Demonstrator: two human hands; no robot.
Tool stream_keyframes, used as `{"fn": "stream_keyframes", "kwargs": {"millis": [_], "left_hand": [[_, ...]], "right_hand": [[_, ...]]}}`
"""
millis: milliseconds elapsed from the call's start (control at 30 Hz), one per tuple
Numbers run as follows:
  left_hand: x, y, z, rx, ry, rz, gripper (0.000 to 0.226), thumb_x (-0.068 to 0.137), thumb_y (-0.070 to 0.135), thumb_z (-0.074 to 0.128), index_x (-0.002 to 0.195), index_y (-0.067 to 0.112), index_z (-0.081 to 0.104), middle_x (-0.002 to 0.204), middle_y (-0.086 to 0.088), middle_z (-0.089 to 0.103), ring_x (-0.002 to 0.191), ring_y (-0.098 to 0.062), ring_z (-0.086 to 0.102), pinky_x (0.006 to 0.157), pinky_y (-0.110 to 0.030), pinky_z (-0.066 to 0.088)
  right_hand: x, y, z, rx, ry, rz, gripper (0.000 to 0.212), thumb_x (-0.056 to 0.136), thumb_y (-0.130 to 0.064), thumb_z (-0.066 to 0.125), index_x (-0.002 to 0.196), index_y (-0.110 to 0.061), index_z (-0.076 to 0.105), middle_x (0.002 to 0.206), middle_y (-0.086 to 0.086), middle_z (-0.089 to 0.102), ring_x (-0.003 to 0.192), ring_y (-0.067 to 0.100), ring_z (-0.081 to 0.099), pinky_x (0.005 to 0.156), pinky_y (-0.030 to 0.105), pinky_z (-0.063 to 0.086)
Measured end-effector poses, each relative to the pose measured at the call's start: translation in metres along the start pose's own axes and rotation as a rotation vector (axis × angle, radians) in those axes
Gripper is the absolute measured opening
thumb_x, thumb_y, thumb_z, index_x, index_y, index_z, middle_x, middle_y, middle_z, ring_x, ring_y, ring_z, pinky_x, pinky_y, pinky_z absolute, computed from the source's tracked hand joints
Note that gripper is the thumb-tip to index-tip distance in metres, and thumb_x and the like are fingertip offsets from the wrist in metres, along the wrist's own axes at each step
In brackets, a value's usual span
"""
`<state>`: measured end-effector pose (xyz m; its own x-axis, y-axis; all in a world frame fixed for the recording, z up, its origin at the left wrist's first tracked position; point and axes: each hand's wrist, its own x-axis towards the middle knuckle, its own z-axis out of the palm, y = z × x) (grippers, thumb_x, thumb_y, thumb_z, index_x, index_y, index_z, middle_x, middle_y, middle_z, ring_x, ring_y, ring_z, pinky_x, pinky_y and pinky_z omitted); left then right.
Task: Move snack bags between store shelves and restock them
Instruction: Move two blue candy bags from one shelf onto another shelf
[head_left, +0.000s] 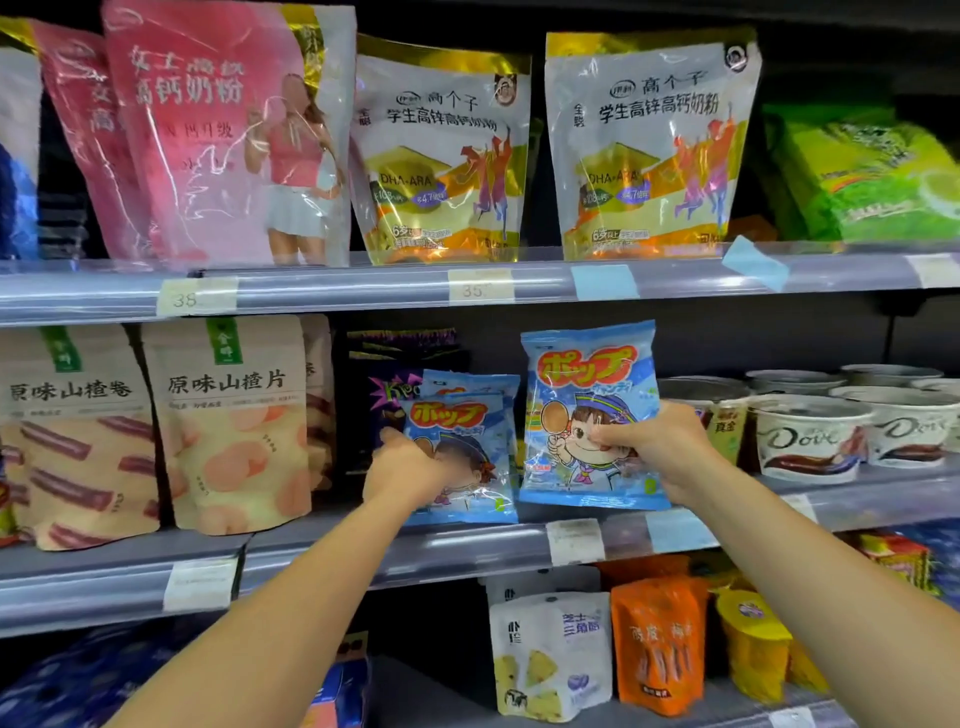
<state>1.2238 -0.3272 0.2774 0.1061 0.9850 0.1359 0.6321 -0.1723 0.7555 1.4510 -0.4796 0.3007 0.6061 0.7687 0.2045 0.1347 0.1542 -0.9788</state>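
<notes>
**Fig. Two blue bags in hand, mid shelf**

R hand (660, 452) pinches a blue bag (592, 415) at its 3 o'clock edge, upright at the mid shelf (467, 551) front. L hand (405, 467) grips the front bag (462, 467) of a stack at its 9 o'clock.

Bags: glossy, crinkly film pillows w/ crimped ends.

Risks (est.): slick film slips from the edge pinch; stack tips fwd; Dove tubs (810, 441) at 3 o'clock get knocked.

The blue snack bags (592, 415) are glossy plastic film that crinkles and catches glare. The milk powder pouches (649, 150) above look shiny and foil-edged. The hawthorn bags (234, 421) look matt. The shelf edge strip (363, 291) is smooth clear plastic over paper price tags (197, 296).
</notes>
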Motion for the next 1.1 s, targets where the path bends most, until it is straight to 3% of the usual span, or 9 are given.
{"fn": "stream_keyframes", "kwargs": {"millis": [200, 333, 433, 500, 567, 667, 800, 933, 1100], "left_hand": [[0.016, 0.004, 0.007, -0.12, 0.031, -0.032, 0.057, 0.059, 0.041, 0.09, 0.094, 0.004, 0.064, 0.096, -0.014, 0.072, 0.083, -0.026, 0.068, 0.07, -0.036, 0.059], [0.02, 0.007, 0.013, -0.208, 0.04, -0.062, 0.048, 0.059, 0.039, 0.09, 0.091, 0.011, 0.068, 0.091, -0.006, 0.071, 0.082, -0.024, 0.066, 0.074, -0.037, 0.059], [0.022, 0.008, 0.013, -0.245, -0.056, -0.08, 0.04, 0.059, 0.037, 0.091, 0.082, 0.018, 0.064, 0.08, 0.002, 0.066, 0.07, -0.018, 0.062, 0.052, -0.03, 0.054], [0.025, 0.006, 0.012, -0.276, -0.086, -0.084, 0.037, 0.061, 0.033, 0.091, 0.085, 0.019, 0.066, 0.083, 0.002, 0.067, 0.072, -0.017, 0.061, 0.051, -0.027, 0.049], [0.031, 0.005, 0.013, -0.301, -0.094, -0.08, 0.039, 0.067, 0.031, 0.089, 0.095, 0.014, 0.067, 0.092, -0.002, 0.068, 0.08, -0.021, 0.06, 0.063, -0.032, 0.047], [0.033, 0.011, 0.015, -0.313, -0.046, -0.044, 0.045, 0.077, 0.032, 0.082, 0.107, 0.006, 0.062, 0.087, -0.006, 0.066, 0.069, -0.021, 0.057, 0.057, -0.03, 0.044], [0.039, 0.029, 0.013, -0.248, 0.041, -0.013, 0.072, 0.079, 0.043, 0.077, 0.131, 0.001, 0.053, 0.122, -0.016, 0.064, 0.103, -0.033, 0.062, 0.076, -0.038, 0.054], [0.041, 0.043, 0.015, -0.115, 0.024, -0.001, 0.078, 0.075, 0.054, 0.075, 0.132, 0.005, 0.054, 0.133, -0.017, 0.057, 0.116, -0.035, 0.056, 0.091, -0.045, 0.054], [0.035, 0.053, 0.021, -0.059, -0.011, -0.002, 0.076, 0.072, 0.054, 0.078, 0.123, 0.002, 0.059, 0.088, -0.006, 0.065, 0.078, -0.024, 0.066, 0.068, -0.034, 0.058]], "right_hand": [[-0.005, 0.004, -0.013, 0.03, 0.005, -0.021, 0.032, 0.063, -0.005, 0.09, 0.089, -0.013, 0.071, 0.077, 0.002, 0.078, 0.065, 0.019, 0.076, 0.043, 0.024, 0.052], [-0.006, 0.007, -0.018, 0.028, 0.021, -0.02, 0.032, 0.063, -0.006, 0.09, 0.087, -0.013, 0.071, 0.075, 0.001, 0.078, 0.064, 0.019, 0.076, 0.045, 0.024, 0.054], [-0.007, 0.008, -0.019, 0.033, 0.008, -0.012, 0.033, 0.062, -0.005, 0.09, 0.088, -0.012, 0.071, 0.076, 0.002, 0.078, 0.066, 0.021, 0.076, 0.047, 0.027, 0.056], [-0.008, 0.007, -0.018, 0.037, -0.001, -0.009, 0.033, 0.062, -0.004, 0.09, 0.089, -0.011, 0.072, 0.076, 0.003, 0.078, 0.067, 0.022, 0.076, 0.048, 0.028, 0.057], [-0.009, 0.007, -0.017, 0.046, -0.005, -0.008, 0.033, 0.063, -0.004, 0.09, 0.09, -0.01, 0.072, 0.076, 0.003, 0.078, 0.067, 0.022, 0.076, 0.048, 0.029, 0.057], [-0.01, 0.007, -0.013, 0.05, 0.0, 0.003, 0.033, 0.064, -0.005, 0.089, 0.091, -0.009, 0.07, 0.075, 0.003, 0.078, 0.066, 0.022, 0.076, 0.048, 0.029, 0.057], [-0.011, 0.008, -0.012, 0.052, 0.001, 0.013, 0.034, 0.066, -0.006, 0.089, 0.093, -0.009, 0.069, 0.077, 0.003, 0.078, 0.068, 0.022, 0.076, 0.049, 0.03, 0.057], [-0.011, 0.008, -0.014, 0.064, 0.004, 0.005, 0.033, 0.066, -0.004, 0.088, 0.094, -0.009, 0.07, 0.079, 0.005, 0.079, 0.069, 0.023, 0.076, 0.05, 0.029, 0.057], [-0.013, 0.009, -0.022, 0.066, 0.011, -0.002, 0.032, 0.065, -0.002, 0.088, 0.092, -0.01, 0.071, 0.078, 0.004, 0.078, 0.069, 0.022, 0.076, 0.051, 0.031, 0.058]]}}
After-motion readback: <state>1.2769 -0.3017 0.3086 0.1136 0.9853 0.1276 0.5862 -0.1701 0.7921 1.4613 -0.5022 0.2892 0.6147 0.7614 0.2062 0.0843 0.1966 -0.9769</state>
